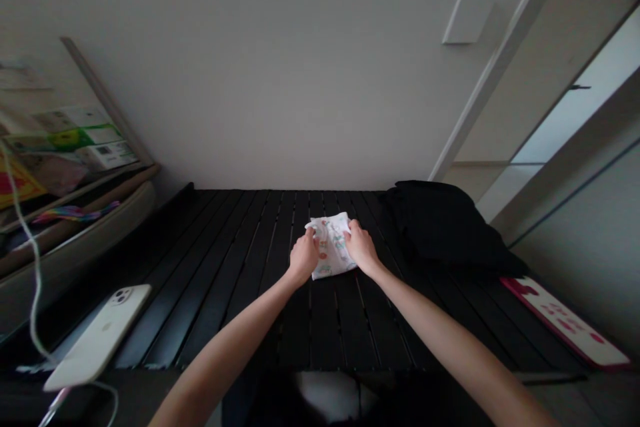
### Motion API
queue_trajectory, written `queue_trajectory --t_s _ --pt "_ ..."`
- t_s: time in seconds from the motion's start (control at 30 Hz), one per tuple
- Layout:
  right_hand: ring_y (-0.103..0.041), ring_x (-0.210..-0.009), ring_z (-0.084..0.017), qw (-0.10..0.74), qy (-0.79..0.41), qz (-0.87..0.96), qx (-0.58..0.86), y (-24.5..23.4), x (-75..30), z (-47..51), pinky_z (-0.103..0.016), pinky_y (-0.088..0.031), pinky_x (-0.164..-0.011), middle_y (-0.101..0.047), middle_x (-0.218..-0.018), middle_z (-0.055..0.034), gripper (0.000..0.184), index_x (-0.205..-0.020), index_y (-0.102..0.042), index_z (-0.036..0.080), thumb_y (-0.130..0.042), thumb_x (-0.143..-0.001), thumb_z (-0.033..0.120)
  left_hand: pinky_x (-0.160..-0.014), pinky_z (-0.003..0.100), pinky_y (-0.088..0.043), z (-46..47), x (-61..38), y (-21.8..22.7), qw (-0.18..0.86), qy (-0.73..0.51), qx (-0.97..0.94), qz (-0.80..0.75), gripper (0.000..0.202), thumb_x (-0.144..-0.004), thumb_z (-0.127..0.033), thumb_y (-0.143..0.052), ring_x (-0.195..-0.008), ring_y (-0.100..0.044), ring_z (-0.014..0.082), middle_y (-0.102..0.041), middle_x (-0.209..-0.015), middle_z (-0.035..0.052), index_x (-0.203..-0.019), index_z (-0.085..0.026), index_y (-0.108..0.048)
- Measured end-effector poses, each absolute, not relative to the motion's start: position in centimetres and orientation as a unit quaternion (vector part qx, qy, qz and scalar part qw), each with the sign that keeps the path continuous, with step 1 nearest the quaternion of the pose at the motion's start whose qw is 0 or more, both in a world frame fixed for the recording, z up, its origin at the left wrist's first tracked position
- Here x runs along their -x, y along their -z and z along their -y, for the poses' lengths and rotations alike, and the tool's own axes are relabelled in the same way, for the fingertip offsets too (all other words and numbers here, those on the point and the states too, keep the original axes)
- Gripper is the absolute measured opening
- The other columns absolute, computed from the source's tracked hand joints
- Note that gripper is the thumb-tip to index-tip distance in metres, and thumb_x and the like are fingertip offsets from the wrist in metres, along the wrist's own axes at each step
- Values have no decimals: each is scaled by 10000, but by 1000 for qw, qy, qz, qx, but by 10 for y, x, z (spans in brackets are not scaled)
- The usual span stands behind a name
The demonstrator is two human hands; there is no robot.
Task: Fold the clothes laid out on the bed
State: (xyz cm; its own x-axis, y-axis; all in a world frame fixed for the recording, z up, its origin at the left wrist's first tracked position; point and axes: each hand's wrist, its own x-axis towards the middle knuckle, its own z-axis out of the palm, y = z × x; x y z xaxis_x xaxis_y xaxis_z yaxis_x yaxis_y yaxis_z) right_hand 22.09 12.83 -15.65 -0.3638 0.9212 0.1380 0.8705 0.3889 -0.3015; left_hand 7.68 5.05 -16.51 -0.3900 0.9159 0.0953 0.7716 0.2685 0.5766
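**Both hands pinch a folded printed cloth (332, 247)**

The white cloth lies mid-way across the slatted black worktop (320, 327), between the left hand (303, 257) and right hand (361, 245). Their fingers sit narrow, gripping its upper edges. A white phone (97, 337) lies off left, a black fabric heap (440, 227) right.

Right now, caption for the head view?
Left hand and right hand hold a folded printed cloth on a black slatted table.

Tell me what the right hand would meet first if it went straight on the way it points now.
The folded white printed cloth comes first: the right hand is on it already. Past the cloth, the line seems to cross the black slatted tabletop, though depth is hard to judge here.
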Motion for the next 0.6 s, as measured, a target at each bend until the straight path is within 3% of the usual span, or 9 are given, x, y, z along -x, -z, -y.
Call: queue_trajectory --t_s 0.13,0.3,0.37,0.47,0.6 --pt "-670 -830 -243 149 -16 817 556 117 -275 -147 -293 -421 -653 -703 -944 -124 222 -1097 -542 171 -391 -949 238 -720 293 -488 -84 -122 149 236 -434 -527 -692 249 -846 -178 -548 -763 -645 179 -678 -856 54 -1091 -177 -508" --pt "-653 -867 -295 152 97 766 617 68 -353 -192 -390 -411 -786 -681 -959 -200 297 -1094 -569 103 -333 -940 198 -784 308 -514 -146 -204 118 402 -569 -500 -514 506 -792 -136 -628 -870 -665 182 -680 -1022 124 -1251 -145 -416" --pt "-630 -937 -325 178 132 728 649 57 -380 -214 -437 -385 -855 -657 -1012 -229 332 -1139 -556 65 -344 -934 218 -876 340 -493 -164 -231 109 446 -579 -494 -472 712 -797 -204 -658 -1026 -641 216 -625 -1190 181 -1393 -156 -273" --pt "-532 -1111 -402 218 157 663 699 56 -413 -246 -492 -354 -921 -554 -1212 -277 496 -1278 -474 26 -428 -911 357 -1022 369 -394 -180 -253 109 449 -534 -473 -538 897 -788 -330 -686 -1244 -513 269 -500 -1361 227 -1475 -143 -140" --pt "-352 -1284 -449 210 82 637 737 84 -442 -278 -547 -312 -982 -323 -1435 -310 672 -1379 -388 43 -424 -888 500 -1058 356 -343 -186 -255 132 437 -458 -422 -649 753 -787 -388 -657 -1293 -456 307 -506 -1361 225 -1403 -92 -341"
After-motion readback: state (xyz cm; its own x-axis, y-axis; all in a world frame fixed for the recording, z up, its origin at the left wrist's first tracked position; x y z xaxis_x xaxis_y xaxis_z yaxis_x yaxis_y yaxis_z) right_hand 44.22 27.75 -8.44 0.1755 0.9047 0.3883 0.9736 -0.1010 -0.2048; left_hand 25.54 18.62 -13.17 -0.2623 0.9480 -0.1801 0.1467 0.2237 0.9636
